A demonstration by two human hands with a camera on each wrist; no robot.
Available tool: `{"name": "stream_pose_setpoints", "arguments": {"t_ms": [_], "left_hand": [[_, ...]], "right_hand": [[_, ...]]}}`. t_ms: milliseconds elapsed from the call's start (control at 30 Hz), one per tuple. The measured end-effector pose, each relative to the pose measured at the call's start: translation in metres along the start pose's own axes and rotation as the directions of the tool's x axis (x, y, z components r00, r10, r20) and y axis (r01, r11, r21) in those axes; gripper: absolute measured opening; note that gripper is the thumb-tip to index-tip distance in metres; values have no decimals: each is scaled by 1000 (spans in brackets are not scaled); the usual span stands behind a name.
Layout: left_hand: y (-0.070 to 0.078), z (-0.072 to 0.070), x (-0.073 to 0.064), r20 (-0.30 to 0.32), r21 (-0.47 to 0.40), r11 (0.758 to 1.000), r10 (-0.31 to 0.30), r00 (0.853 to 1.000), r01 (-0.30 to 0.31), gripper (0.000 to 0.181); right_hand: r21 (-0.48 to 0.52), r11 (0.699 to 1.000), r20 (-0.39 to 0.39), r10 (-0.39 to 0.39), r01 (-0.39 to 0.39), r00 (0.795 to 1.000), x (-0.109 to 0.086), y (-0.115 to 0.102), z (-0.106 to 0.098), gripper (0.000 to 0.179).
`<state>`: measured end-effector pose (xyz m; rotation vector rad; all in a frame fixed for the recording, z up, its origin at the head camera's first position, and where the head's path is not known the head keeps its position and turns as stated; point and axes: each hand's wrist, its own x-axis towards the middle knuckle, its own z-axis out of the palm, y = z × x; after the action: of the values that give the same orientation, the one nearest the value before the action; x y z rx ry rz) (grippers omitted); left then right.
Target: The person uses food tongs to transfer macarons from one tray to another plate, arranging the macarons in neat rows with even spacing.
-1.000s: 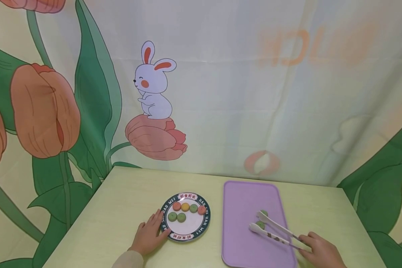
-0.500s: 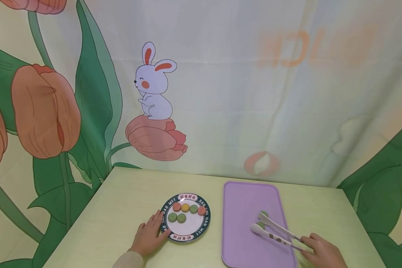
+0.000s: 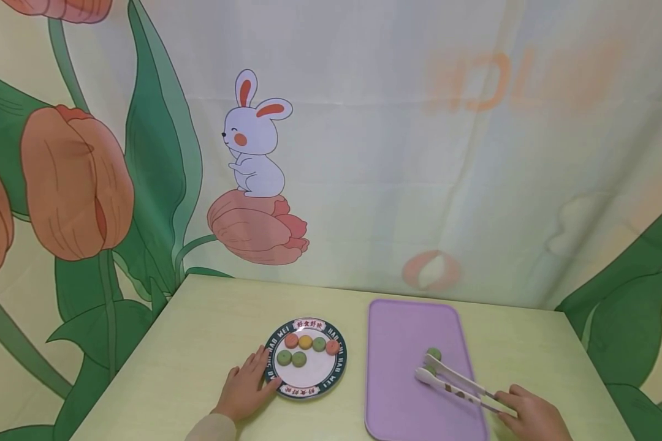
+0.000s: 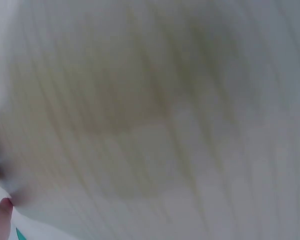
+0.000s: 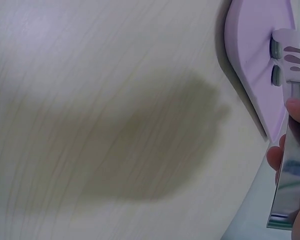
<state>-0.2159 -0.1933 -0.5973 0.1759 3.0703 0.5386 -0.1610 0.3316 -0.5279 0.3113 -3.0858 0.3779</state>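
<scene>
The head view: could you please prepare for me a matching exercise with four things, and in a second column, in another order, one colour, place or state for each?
Things:
1. tongs
2. tray
3. left hand
4. plate

Descriptions:
A. at the plate's edge
B. bearing six small round pieces
C. held in the right hand
D. purple

Right pairs: 1-C, 2-D, 3-A, 4-B

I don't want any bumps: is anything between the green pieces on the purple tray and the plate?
Besides the tongs at the nearer green piece, nothing visible stands in the way: just the purple tray's raised rim, then tabletop, before the plate.
</scene>
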Motion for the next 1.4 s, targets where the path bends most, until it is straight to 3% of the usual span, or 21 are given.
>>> {"name": "stream_pose_setpoints", "arguments": {"t_ms": [367,667,1067,1400], "left_hand": [[2,-2,-1,1,-7,1000,-5,1000,5,75],[-1,2,0,-13,-9,1000,-3,1000,3,75],[-1,2,1,-6,-10,1000,0,1000,0,76],[0,0,0,-1,-11,1000,-2,1000,2,76]], "right_hand": [[-12,1000,-7,5,-5,1000,1,-3,-2,24],[-20,995,-84,-103,101,991,2,-1,-9,25],[-15,992,-93,-130,129,987,5,-6,-14,25],[-70,980,-209,-197,186,958,11,-12,-14,24]]}}
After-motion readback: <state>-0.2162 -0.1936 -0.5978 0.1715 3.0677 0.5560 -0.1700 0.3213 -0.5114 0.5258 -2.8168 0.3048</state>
